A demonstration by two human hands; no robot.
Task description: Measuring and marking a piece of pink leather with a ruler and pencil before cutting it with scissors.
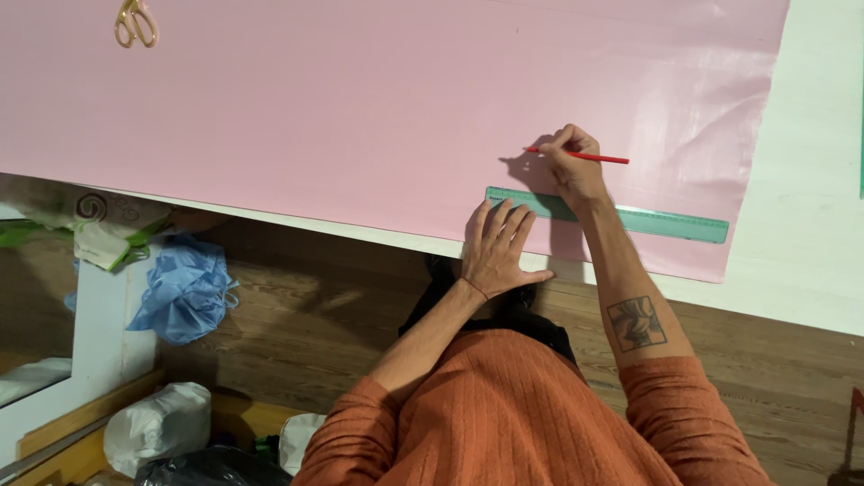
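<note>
A large pink sheet [360, 99] lies spread over a white table [810, 261], its near edge running along the table's front edge. On the sheet's lower right part sits a long green ruler [648, 219], lying slightly slanted and close to the sheet's near edge.

The left hand [498, 252] lies flat, palm down, with its fingers [500, 219] spread wide and gripping nothing; the fingertips press on the left end of the ruler while the heel of the hand rests at the table's edge. The right hand [571, 166] is just above the ruler, its fingers [560, 144] closed around a red pencil [589, 157] in a writing grip. The pencil lies nearly level, its tip pointing left and meeting the pink sheet just above the ruler (the exact contact point falls in the hand's shadow).

Gold-coloured scissors [135, 24] lie on the sheet at the far left, well apart from both hands. Below the table, on the wooden floor [342, 324], are a crumpled blue plastic bag [184, 288] and a white bag [157, 425].
</note>
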